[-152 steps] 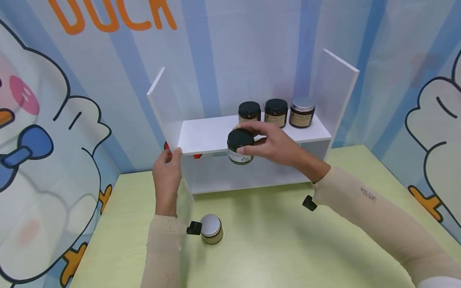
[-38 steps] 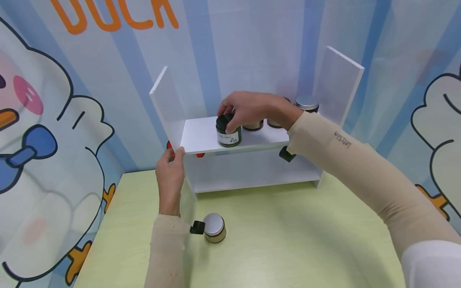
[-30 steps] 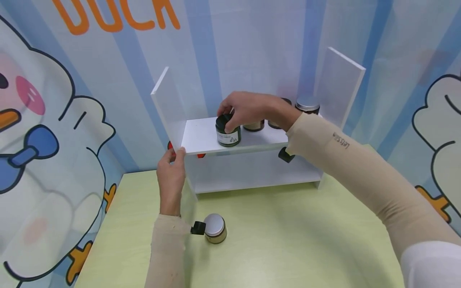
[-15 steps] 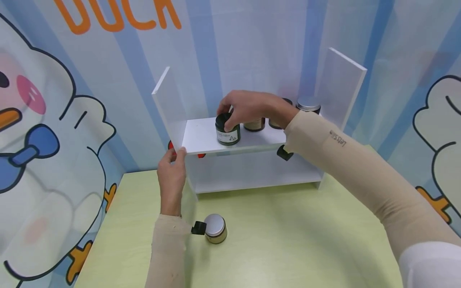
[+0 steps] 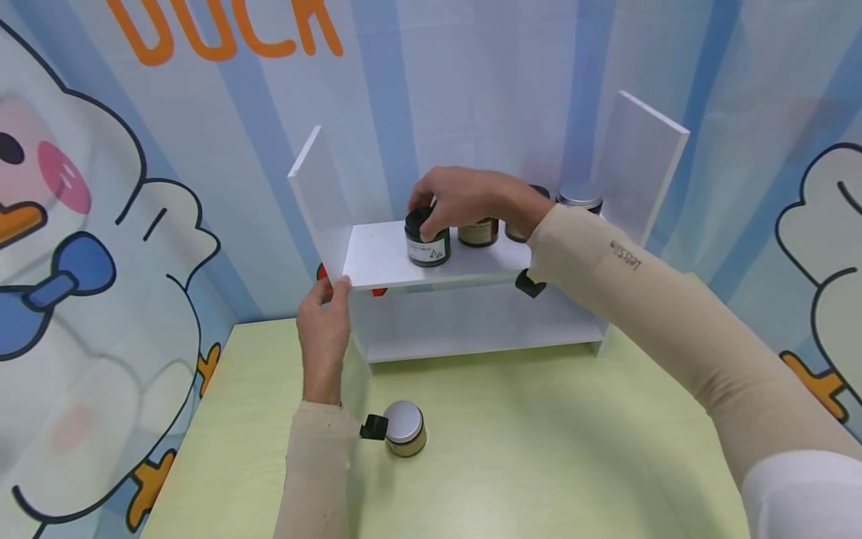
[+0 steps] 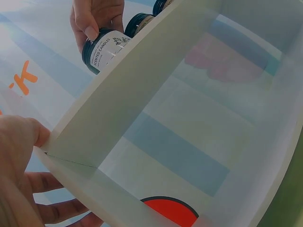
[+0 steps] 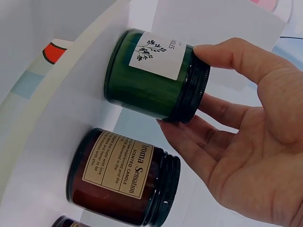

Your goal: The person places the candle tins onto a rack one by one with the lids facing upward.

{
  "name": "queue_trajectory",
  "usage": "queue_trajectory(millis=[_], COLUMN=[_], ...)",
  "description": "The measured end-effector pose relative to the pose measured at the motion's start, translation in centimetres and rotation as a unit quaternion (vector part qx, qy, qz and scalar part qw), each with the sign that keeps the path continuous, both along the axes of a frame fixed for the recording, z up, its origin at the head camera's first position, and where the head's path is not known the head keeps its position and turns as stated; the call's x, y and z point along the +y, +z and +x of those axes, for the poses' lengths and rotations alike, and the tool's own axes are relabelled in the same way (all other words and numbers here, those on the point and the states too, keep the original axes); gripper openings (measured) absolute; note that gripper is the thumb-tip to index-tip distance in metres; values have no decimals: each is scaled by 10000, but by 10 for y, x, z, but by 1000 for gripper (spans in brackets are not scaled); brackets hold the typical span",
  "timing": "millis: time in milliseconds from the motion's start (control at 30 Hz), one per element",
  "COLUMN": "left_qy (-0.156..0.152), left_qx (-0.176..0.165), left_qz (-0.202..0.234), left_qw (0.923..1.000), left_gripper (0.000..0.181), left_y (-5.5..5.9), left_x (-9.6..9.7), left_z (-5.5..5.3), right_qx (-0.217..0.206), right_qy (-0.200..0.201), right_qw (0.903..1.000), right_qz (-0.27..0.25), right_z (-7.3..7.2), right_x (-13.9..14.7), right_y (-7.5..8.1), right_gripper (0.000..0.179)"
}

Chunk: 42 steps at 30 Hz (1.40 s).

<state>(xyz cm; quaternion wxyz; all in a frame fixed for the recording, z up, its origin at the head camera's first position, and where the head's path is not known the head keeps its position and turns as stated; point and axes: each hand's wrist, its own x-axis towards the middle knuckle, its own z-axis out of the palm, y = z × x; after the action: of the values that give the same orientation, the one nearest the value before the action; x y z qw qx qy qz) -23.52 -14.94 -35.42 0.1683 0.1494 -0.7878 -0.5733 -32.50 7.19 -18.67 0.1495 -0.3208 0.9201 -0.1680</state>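
Note:
My right hand (image 5: 461,196) pinches the black lid of a green scented candle jar (image 7: 147,82) between thumb and fingers. The jar stands upright on the upper board of a white shelf unit (image 5: 370,258), left of the other jars. Its white label with a plant drawing faces front. With thumb and fingers, my left hand (image 5: 323,329) grips the shelf's left side panel where the upper board meets it. Beside the green jar sits a brown candle jar (image 7: 118,177) with a tan label and black lid. My right hand and forearm partly cover the row.
Further right on the upper board are another black-lidded jar (image 5: 517,233) and a silver-lidded jar (image 5: 581,197). Another silver-lidded jar (image 5: 404,427) stands on the pale green table (image 5: 512,449), beside my left wrist. A blue-striped backdrop (image 5: 458,90) with cartoon ducks hangs behind.
Five seconds ago the green jar was held in front of the shelf; my right hand has carried it back and left onto the upper board. Lately it has shifted slightly back. Left hand keeps its grip.

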Motion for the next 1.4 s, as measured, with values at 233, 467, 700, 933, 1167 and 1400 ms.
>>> queue_trajectory(millis=[233, 467, 700, 933, 1167, 1400], left_qy=[-24, -29, -6, 21, -15, 30], left_qx=[18, -18, 2, -32, -47, -7], left_qz=[25, 33, 8, -3, 27, -26], left_qw=[10000, 10000, 10000, 10000, 10000, 10000], left_gripper=[55, 55, 56, 56, 56, 56], left_y=[0, 1, 0, 0, -1, 0], left_x=[1, 1, 0, 1, 1, 1], left_z=[0, 1, 1, 0, 0, -1], right_qx=[75, 100, 114, 142, 186, 222], right_qy=[-1, -5, -50, -17, 68, 68], right_qw=[10000, 9999, 9999, 9999, 9998, 9997], right_qz=[32, 41, 40, 94, 72, -4], right_z=[-4, -8, -9, -13, -15, -18], right_x=[-1, -2, -3, -3, -2, -2], right_y=[0, 0, 1, 1, 0, -1], right_gripper=[47, 50, 51, 51, 50, 51])
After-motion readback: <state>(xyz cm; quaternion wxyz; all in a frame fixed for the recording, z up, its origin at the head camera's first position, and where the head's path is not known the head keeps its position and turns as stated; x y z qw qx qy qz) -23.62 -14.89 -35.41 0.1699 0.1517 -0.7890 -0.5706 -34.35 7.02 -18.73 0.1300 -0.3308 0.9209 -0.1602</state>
